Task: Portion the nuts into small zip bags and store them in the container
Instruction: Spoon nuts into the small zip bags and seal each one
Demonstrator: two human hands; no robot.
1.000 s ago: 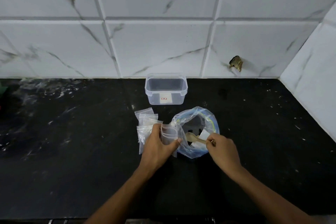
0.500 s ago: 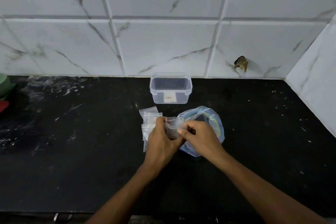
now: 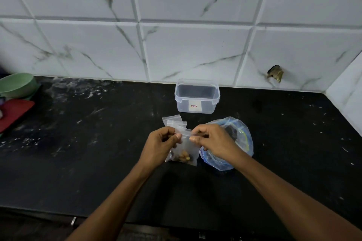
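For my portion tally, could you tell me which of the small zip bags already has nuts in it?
The small zip bag pinched at its top by both hands, left hand and right hand; the empty bags lie flat behind it.

Two bare forearms reach up from the bottom edge and angle inward, so the hands meet near the middle. The left hand point(image 3: 159, 146) has its fingers curled, thumb pressed against forefinger, pinching the top edge of a small zip bag point(image 3: 185, 149). The right hand point(image 3: 212, 141), knuckles up and wrist slightly bent, pinches the same top edge just beside it, thumb tip showing.
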